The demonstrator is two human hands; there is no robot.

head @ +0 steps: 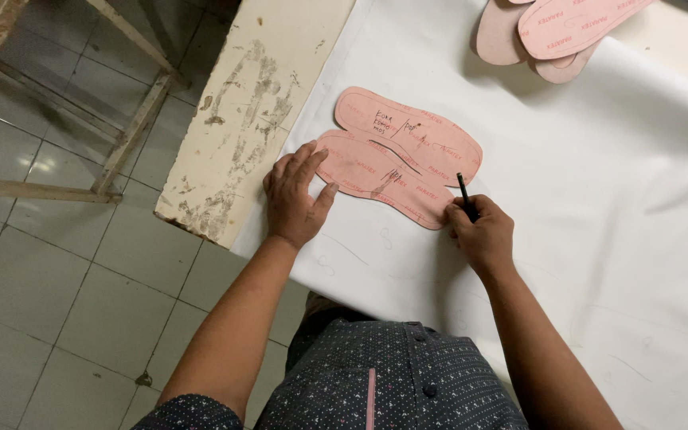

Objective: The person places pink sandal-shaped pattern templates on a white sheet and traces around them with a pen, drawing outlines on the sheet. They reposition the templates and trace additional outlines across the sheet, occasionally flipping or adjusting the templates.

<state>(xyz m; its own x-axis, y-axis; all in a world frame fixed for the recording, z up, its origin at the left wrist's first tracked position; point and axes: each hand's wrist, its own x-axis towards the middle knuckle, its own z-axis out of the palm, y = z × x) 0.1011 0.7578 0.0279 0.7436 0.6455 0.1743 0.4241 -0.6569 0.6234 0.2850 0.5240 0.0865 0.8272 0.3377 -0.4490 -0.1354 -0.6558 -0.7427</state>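
- The right hand (pixel 483 235) is closed around a thin dark pen (pixel 464 195); only the pen's upper shaft shows, and its tip is hidden behind the fingers at the edge of the nearer pink insole pattern (pixel 376 171).
- The left hand (pixel 296 199) lies flat and open, fingers spread, pressing on the left end of that same pattern; the part under the fingers cannot be seen.
- A second pink pattern (pixel 420 135) lies just behind the first, its near edge tucked under or against it; which one overlaps is hard to tell.
- Both patterns rest on a white sheet (pixel 599 199) spread over the table; faint curved pen lines show on the sheet near the hands, too pale to follow.
- A stack of pink insoles (pixel 551 36) at the top is cut off by the frame, so their number cannot be told.
- The sheet's left edge runs just beside the left hand; beyond it lies a bare, stained strip of tabletop (pixel 240 119), then the table's edge and the tiled floor (pixel 65 271).
- To the right of the right hand the white sheet lies open and wide.
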